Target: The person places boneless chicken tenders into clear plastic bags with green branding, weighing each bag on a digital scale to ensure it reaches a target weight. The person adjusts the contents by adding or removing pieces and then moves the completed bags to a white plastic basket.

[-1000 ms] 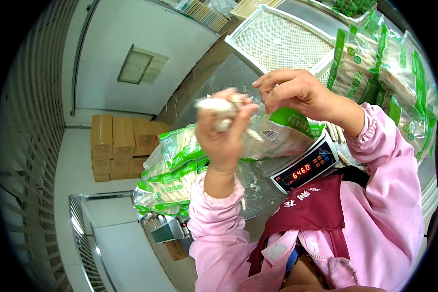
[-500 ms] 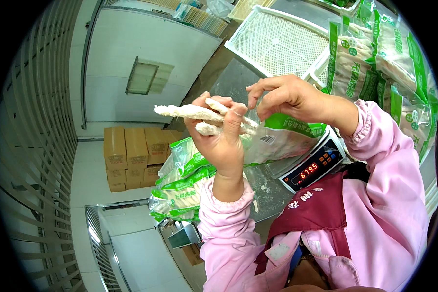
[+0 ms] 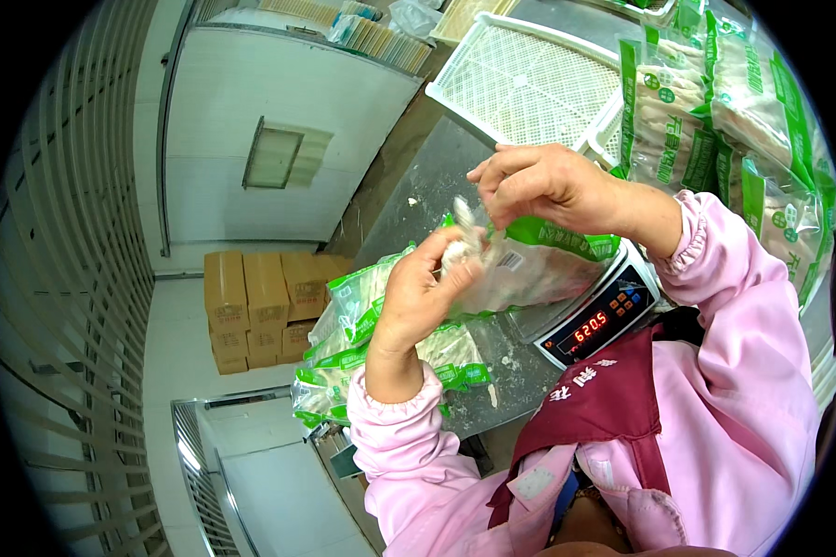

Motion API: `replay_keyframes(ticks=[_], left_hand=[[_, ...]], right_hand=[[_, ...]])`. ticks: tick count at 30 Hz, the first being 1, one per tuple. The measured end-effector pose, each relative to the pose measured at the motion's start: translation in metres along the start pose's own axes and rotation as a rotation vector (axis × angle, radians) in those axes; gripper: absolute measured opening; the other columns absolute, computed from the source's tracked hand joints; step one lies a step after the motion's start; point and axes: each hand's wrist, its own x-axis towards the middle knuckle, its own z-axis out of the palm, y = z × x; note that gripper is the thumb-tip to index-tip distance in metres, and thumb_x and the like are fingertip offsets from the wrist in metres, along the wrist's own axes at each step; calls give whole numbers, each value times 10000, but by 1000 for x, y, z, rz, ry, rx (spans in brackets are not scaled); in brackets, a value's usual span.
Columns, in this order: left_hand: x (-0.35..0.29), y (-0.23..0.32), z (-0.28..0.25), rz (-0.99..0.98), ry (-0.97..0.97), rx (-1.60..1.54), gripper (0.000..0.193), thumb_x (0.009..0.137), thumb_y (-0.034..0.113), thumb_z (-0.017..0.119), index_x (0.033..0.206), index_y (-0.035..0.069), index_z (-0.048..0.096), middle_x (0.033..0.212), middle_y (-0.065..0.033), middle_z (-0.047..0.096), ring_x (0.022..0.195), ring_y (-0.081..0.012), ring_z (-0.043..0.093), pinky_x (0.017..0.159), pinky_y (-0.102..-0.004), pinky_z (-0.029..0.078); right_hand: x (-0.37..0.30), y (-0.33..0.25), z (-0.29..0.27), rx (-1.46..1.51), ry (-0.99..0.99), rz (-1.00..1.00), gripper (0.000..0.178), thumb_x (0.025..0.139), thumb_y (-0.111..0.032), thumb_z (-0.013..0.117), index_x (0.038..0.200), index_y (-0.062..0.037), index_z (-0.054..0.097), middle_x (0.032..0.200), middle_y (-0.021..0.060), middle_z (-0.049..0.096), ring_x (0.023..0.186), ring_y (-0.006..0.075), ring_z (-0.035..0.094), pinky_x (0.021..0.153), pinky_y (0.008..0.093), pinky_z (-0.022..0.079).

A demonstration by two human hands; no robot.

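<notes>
My left hand (image 3: 412,290) is closed around several pale, crumb-coated strips (image 3: 462,243), their ends blurred by motion. It is at the mouth of a clear plastic bag (image 3: 548,271) with a green band, which has more pale pieces inside. My right hand (image 3: 555,188) is bent over the same mouth, its thumb and fingers pinching the bag's upper edge; the exact grip is partly hidden. The bag rests on a digital scale (image 3: 593,323) with a lit red display.
Filled green-and-clear bags (image 3: 669,121) are piled at the right, others (image 3: 344,320) lie beyond my left forearm. A white mesh crate (image 3: 529,79) stands at the far side of the grey metal table (image 3: 418,186). Brown cartons (image 3: 267,302) are stacked by the wall.
My left hand has moved right and turned, taking the strips from beside the bag to its mouth. My right hand has stayed there. The scale's reading has changed.
</notes>
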Motion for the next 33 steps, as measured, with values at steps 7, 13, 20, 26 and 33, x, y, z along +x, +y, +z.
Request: replay_keyframes(ticks=[7,13,20,26,33], left_hand=[[3,-1,18,200,207,159,294,911,106,719,1199,47,708,991,-28,705,865,-89,619,735,-265,508],[3,10,27,278,541,178,222,900,116,717,1110,49,739,1035,-114,737,861,-167,689,779,-284,550],[-9,-19,12,565,639,529,272,945,269,722,1017,9,746,1038,-140,741,899,-207,707,802,-318,546],[-10,-67,37,371,638,164,198,956,173,705,958,-25,722,875,-74,709,764,-144,614,726,-272,491],[-6,-188,77,18,1003,-770,258,1016,237,638,939,-6,680,923,-55,692,855,-123,581,823,-274,447]], right_hand=[[3,-7,-2,-213,37,-119,79,778,-50,763,819,-65,697,876,36,641,1023,294,638,880,403,508],[-1,-3,-8,-266,42,-145,176,764,52,706,887,-74,705,975,52,649,984,264,612,842,384,505],[-4,-7,-9,-236,61,-103,216,750,98,669,868,-80,698,937,42,652,948,255,611,828,366,504],[12,-2,4,-273,86,-48,100,807,-5,721,885,-66,704,981,56,644,1018,244,625,874,343,495],[-2,7,0,-412,241,111,160,890,-82,716,1049,-96,708,1122,94,655,1038,293,645,889,369,516]])
